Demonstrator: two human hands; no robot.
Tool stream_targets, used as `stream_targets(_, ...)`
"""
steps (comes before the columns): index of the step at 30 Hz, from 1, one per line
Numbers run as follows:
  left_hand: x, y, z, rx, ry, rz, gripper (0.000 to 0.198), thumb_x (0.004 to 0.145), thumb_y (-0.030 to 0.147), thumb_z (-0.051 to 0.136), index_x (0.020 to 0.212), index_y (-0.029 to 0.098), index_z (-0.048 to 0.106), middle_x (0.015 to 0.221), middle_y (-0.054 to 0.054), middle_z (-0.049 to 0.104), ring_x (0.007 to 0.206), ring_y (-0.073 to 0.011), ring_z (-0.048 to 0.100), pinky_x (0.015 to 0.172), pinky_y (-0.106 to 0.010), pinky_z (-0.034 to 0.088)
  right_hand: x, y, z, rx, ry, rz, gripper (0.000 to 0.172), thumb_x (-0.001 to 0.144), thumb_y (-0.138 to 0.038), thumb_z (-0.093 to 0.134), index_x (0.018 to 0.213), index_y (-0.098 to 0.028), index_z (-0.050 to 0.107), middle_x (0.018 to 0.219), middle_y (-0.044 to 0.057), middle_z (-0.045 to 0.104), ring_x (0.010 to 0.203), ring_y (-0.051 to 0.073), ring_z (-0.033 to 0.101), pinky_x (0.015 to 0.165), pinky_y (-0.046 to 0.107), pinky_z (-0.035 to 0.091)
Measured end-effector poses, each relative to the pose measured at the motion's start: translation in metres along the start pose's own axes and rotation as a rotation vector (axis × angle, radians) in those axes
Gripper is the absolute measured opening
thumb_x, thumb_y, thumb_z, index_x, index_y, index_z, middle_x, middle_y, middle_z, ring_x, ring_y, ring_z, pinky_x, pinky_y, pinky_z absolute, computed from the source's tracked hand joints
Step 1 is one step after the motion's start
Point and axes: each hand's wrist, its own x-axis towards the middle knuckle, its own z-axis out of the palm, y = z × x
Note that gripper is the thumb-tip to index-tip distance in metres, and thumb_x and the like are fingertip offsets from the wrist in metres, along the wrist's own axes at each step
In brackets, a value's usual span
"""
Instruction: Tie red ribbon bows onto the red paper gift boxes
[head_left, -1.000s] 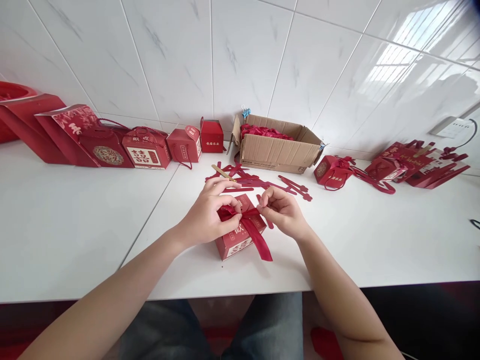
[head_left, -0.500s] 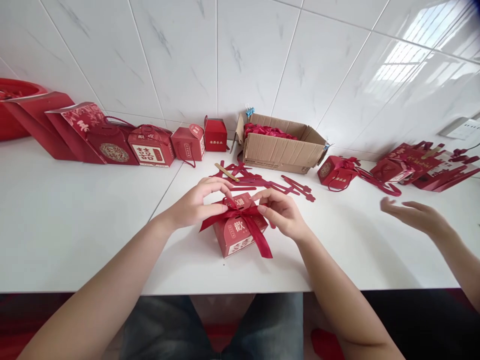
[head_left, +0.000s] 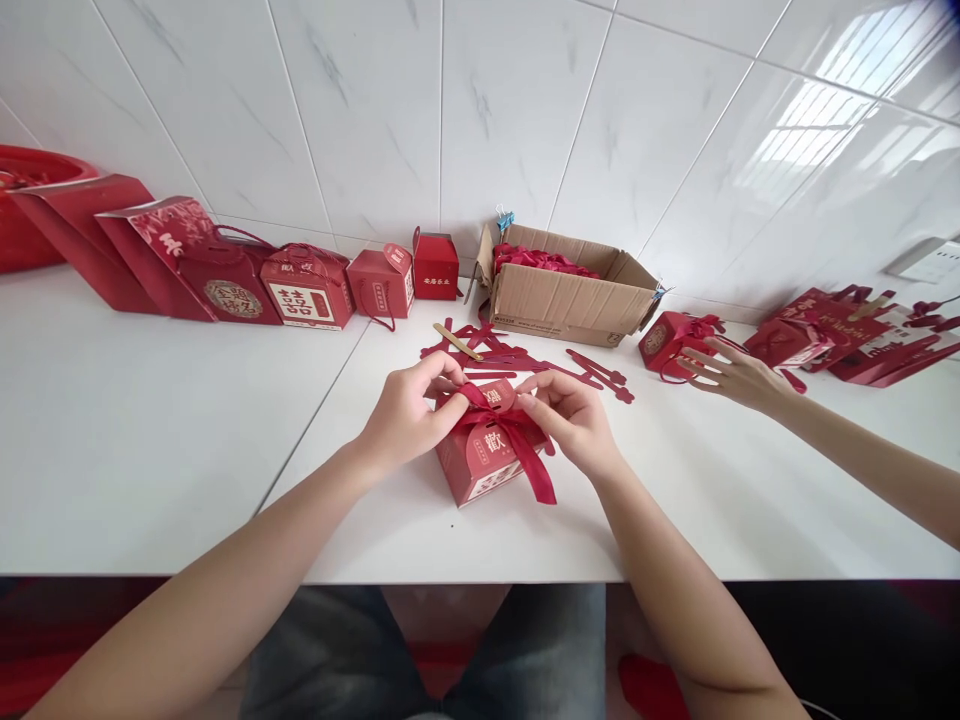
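A red gift box [head_left: 480, 462] with pale lettering stands on the white table in front of me. A dark red ribbon [head_left: 531, 465] crosses its top, one tail hanging over the front right side. My left hand [head_left: 416, 408] pinches the ribbon between thumb and fingers at the box's upper left. At the upper right, my right hand [head_left: 571, 418] has its thumb and index finger pressed together on the ribbon. The fingertips of both hands are close to the bow's centre.
Red strips [head_left: 525, 358] and a gold strip [head_left: 456, 341] lie behind the box. Beyond them stands a cardboard box [head_left: 562, 300] of red ribbon. Gift boxes [head_left: 306, 290] line the wall. Another person's hand [head_left: 731, 375] reaches in from the right near a ribboned box [head_left: 666, 345].
My left hand has closed on the ribbon, lifting its left part into a loop. The other person's hand has moved left to the ribboned box. The view has shifted slightly.
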Motion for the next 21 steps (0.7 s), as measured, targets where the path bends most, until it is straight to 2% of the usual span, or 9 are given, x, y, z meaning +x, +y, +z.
stream_targets(2,-0.001,0.000,0.003,0.028,0.028,0.031,0.007,0.073,0.017,0.056,0.071,0.018,0.049,0.075,-0.001,0.063,0.067,-0.0131,0.059,0.062,-0.025,0.051,-0.001,-0.001,0.003,-0.100,-0.026,-0.023,0.018,0.079,-0.035,0.070,0.086,-0.019,0.067,0.061,-0.003,0.058,0.051,0.009,0.050,0.047,0.022,0.042)
stream_targets(4,-0.002,0.001,0.004,0.055,0.046,0.052,0.007,0.073,0.016,0.055,0.069,0.018,0.050,0.070,0.000,0.061,0.065,-0.0125,0.058,0.060,-0.024,0.049,-0.002,-0.002,0.006,-0.190,-0.054,-0.065,0.017,0.077,-0.033,0.072,0.086,-0.019,0.071,0.076,0.002,0.068,0.064,0.012,0.060,0.057,0.024,0.049)
stream_targets(6,-0.002,0.001,0.005,0.063,0.065,0.063,0.005,0.073,0.016,0.055,0.069,0.018,0.054,0.068,0.000,0.061,0.064,-0.0129,0.059,0.060,-0.025,0.050,-0.003,-0.003,0.009,-0.244,-0.055,-0.091,0.015,0.076,-0.030,0.072,0.086,-0.019,0.073,0.084,0.004,0.072,0.071,0.015,0.064,0.063,0.027,0.052)
stream_targets(12,-0.003,0.001,0.005,0.101,0.071,0.083,0.008,0.075,0.018,0.054,0.070,0.018,0.060,0.071,-0.002,0.067,0.065,-0.0147,0.061,0.058,-0.025,0.049,-0.004,-0.003,0.013,-0.270,-0.020,-0.077,0.010,0.078,-0.027,0.068,0.078,-0.018,0.073,0.078,0.004,0.073,0.068,0.016,0.066,0.060,0.027,0.053)
stream_targets(21,-0.005,0.000,0.009,0.111,0.101,0.068,0.009,0.074,0.015,0.052,0.069,0.017,0.059,0.067,-0.001,0.065,0.061,-0.0139,0.059,0.058,-0.026,0.047,-0.004,0.001,0.014,-0.366,-0.015,-0.128,0.009,0.078,-0.023,0.064,0.074,-0.017,0.070,0.068,0.001,0.068,0.057,0.012,0.057,0.051,0.023,0.044)
